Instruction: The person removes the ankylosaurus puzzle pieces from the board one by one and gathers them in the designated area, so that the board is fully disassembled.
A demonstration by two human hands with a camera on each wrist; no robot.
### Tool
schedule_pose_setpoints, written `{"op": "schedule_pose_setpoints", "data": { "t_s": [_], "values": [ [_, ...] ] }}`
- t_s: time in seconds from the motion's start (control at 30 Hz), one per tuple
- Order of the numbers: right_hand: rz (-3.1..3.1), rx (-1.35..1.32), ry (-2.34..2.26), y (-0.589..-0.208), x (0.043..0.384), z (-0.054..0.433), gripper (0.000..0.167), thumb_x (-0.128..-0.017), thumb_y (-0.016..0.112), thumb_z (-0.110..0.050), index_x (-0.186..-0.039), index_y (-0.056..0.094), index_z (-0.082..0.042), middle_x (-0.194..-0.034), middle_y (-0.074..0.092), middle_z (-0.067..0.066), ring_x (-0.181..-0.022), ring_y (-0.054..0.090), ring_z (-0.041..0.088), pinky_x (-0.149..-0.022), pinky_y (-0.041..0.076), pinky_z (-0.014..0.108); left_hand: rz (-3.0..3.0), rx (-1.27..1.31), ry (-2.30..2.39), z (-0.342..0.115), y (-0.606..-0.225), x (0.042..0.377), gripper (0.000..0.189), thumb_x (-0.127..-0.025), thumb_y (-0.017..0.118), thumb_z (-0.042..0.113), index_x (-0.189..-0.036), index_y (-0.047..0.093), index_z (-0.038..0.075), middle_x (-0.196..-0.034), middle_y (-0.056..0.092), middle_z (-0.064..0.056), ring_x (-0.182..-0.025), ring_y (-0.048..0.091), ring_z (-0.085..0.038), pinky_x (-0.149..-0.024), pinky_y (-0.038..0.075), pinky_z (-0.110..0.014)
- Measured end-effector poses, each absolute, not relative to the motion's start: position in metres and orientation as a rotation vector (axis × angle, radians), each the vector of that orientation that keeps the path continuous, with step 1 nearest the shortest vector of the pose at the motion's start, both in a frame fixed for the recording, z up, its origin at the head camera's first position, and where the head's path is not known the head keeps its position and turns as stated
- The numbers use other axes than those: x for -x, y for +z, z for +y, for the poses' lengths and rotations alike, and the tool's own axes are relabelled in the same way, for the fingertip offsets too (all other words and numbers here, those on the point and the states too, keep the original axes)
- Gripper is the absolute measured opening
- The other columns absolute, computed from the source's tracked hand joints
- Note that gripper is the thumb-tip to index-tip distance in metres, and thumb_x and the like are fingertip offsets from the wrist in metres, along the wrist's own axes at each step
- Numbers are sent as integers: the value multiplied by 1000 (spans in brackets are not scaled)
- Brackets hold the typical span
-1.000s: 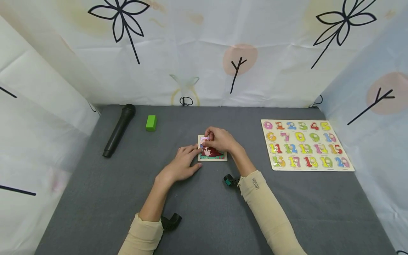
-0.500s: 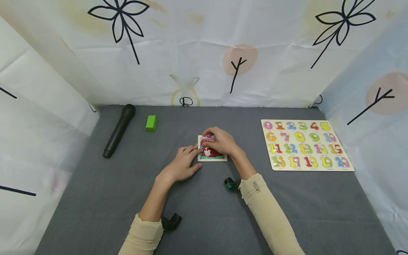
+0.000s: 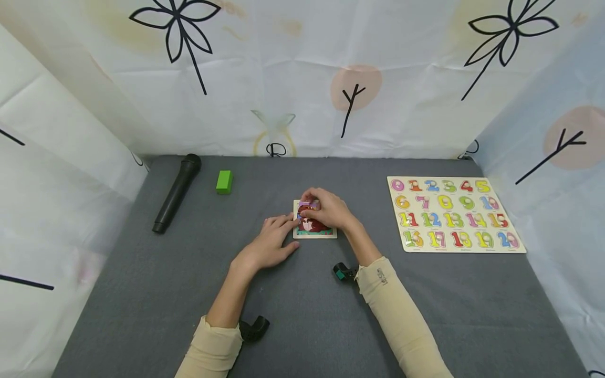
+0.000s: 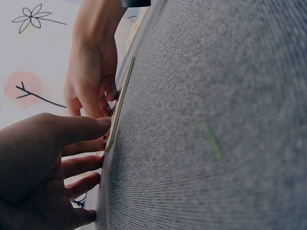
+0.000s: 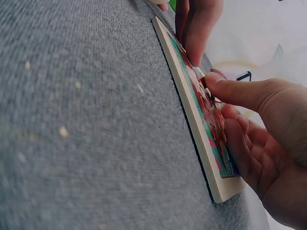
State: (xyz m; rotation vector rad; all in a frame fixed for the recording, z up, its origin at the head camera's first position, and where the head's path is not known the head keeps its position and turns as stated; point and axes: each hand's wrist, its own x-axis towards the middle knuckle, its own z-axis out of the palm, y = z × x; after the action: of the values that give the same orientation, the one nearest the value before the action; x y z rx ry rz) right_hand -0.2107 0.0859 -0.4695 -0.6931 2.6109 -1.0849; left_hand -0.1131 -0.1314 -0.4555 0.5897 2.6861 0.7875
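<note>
A small wooden jigsaw puzzle [image 3: 315, 234] lies flat on the table in front of me, its picture showing a red-haired figure over a green strip. My left hand [image 3: 267, 244] lies at its left side, fingers mostly straight, and the fingertips touch the frame and picture. Over the upper part is my right hand [image 3: 327, 207], thumb and fingers pinching a dark red puzzle piece [image 5: 205, 82] that sits slightly raised in the right wrist view. The hand covers much of the picture's upper right. In the left wrist view, the puzzle's thin edge [image 4: 125, 86] shows beside both hands.
A number board [image 3: 456, 215] with colourful numerals lies at the right. Toward the back left are a black microphone [image 3: 176, 195] and a green block [image 3: 224, 182]. Printed white curtains [image 3: 302, 79] stand behind and beside the grey table [image 3: 302, 315].
My right fingers have shifted slightly and lowered onto the puzzle's upper part, where a purple patch now shows beneath them. My left hand has stayed in place.
</note>
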Motion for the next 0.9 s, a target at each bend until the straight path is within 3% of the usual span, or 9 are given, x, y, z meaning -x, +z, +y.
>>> {"op": "schedule_pose_setpoints", "data": {
  "t_s": [0.17, 0.27, 0.5, 0.7, 0.9],
  "values": [
    [2371, 674, -1411, -474, 214, 94, 19, -108, 69, -16, -123, 73, -5, -107, 71, 14, -73, 63, 15, -67, 55, 28, 2689, -583, 788, -131, -454, 113, 62, -108, 68, 26, -163, 49, 4, -175, 38, -20, -159, 35, -46, -133, 25, -64],
    [2274, 645, -1529, -476, 214, 99, 21, -108, 67, -13, -125, 72, 0, -107, 72, 17, -76, 65, 10, -68, 58, 24, 2687, -569, 783, -131, -453, 113, 63, -108, 68, 27, -163, 48, 5, -176, 38, -20, -160, 35, -46, -133, 25, -63],
    [2197, 540, -1711, -476, 210, 105, 28, -109, 65, -10, -133, 67, 3, -120, 73, 27, -80, 71, 11, -71, 64, 27, 2683, -536, 768, -129, -453, 114, 64, -108, 69, 28, -164, 47, 6, -177, 36, -18, -161, 34, -45, -134, 25, -63],
    [2296, 524, -1715, -474, 207, 119, 27, -109, 65, -14, -133, 68, -1, -115, 74, 27, -71, 66, 15, -59, 58, 27, 2691, -537, 764, -129, -456, 114, 64, -108, 69, 28, -164, 47, 6, -176, 37, -18, -161, 34, -45, -133, 26, -63],
    [2327, 503, -1667, -471, 206, 142, 27, -109, 66, -15, -133, 69, -2, -108, 72, 29, -74, 64, 18, -58, 57, 29, 2704, -578, 773, -130, -459, 114, 63, -108, 68, 27, -163, 48, 5, -175, 38, -20, -160, 35, -44, -132, 28, -61]
  ]
}}
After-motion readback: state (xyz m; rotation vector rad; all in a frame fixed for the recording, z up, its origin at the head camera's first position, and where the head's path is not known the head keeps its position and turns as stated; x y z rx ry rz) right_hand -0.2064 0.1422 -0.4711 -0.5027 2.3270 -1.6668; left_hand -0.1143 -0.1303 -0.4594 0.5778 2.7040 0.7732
